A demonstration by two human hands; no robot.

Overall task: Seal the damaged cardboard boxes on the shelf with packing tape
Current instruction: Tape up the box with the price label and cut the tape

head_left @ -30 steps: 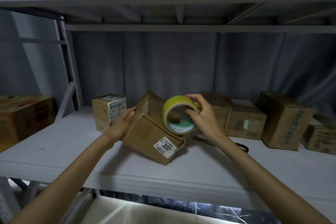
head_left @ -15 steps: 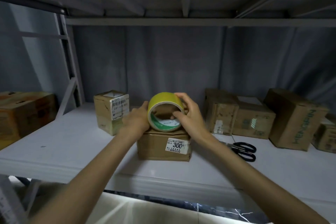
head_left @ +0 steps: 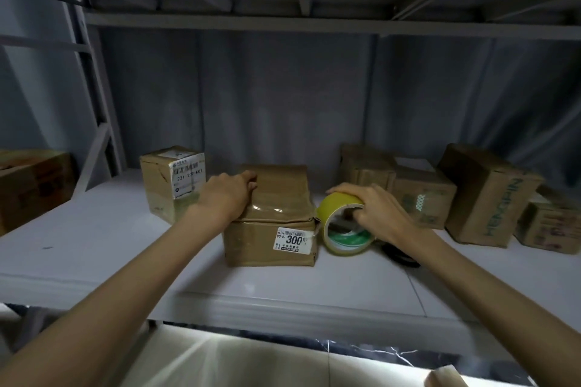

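Two hands are seen on the shelf. The tape roll, held above the box half a second ago, has been brought down to the box's right side, close against it, and is gripped by the right hand, fingers curled over its rim and into its core. The left hand, formerly at the roll, is now pressed on the box top, fingers bent over its far edge. Scissors are largely hidden behind the right wrist.

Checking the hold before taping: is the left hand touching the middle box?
Touching. The head view shows the left hand resting on top of the box, fingers curled against its top.
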